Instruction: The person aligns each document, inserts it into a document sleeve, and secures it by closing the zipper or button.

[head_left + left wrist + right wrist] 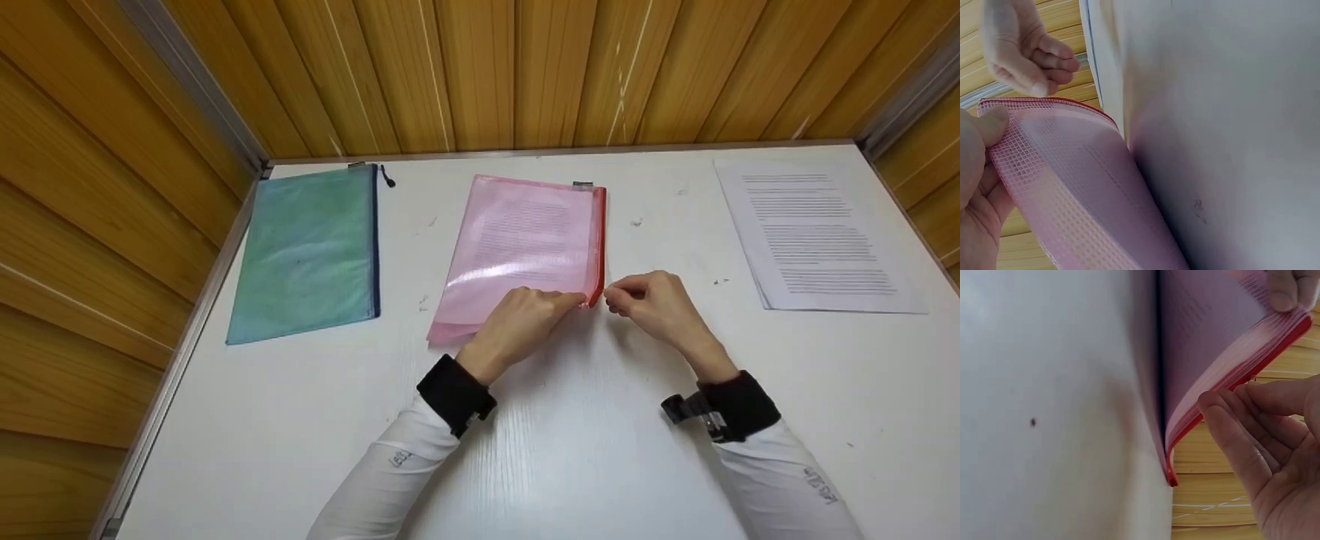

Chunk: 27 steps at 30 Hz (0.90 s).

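Note:
A pink mesh zipper pouch (517,247) with a red zipper edge (601,240) lies in the middle of the table, printed paper showing through it. My left hand (521,322) pinches the pouch's near right corner, thumb on top of the mesh in the left wrist view, and lifts that corner. Close beside the zipper's near end is my right hand (656,311), fingers curled and thumb against the index finger. In the right wrist view the right fingertips (1213,402) are right at the zipper slider (1251,379), pinching its pull, which is mostly hidden by the fingers.
A green zipper pouch (307,255) with a dark blue zipper lies at the left of the table. Stacked printed sheets (817,232) lie at the right. Wood-slat walls (480,75) stand behind the table and along its sides.

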Each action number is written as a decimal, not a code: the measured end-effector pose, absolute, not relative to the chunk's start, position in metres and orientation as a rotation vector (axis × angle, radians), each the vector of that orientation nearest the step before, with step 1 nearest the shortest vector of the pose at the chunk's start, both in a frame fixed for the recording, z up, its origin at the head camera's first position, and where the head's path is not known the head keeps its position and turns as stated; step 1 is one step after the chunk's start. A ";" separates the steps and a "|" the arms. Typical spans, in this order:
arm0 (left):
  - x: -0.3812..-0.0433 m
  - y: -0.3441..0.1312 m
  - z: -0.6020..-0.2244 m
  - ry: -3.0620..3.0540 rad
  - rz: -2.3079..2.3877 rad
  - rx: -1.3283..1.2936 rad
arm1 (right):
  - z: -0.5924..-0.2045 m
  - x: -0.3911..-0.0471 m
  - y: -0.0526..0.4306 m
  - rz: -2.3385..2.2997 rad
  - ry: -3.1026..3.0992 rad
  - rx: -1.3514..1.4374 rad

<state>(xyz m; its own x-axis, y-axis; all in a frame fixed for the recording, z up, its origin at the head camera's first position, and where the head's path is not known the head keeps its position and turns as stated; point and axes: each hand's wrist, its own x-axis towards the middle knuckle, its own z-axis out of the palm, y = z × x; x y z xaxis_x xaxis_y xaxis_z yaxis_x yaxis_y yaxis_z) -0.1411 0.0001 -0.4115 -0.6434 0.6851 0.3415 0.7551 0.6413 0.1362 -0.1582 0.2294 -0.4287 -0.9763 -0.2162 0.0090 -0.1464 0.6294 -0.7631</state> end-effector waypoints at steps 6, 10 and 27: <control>-0.138 -0.003 -0.410 -2.610 -0.434 -1.194 | -0.437 -0.163 0.240 -1.262 2.739 -0.246; -0.138 -0.008 -0.410 -2.598 -0.460 -1.203 | -0.440 -0.167 0.244 -1.234 2.750 -0.231; -0.141 -0.036 -0.413 -2.586 -0.678 -1.144 | -0.442 -0.176 0.268 -1.106 2.812 -0.138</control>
<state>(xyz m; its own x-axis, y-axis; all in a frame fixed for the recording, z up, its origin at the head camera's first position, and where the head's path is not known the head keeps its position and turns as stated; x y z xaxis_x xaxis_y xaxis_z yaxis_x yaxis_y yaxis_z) -0.1407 -0.0359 -0.4129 -0.6672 0.6364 0.3872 0.7445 0.5871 0.3178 -0.1763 0.2681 -0.4423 -0.9890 -0.1269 -0.0754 -0.0416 0.7292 -0.6830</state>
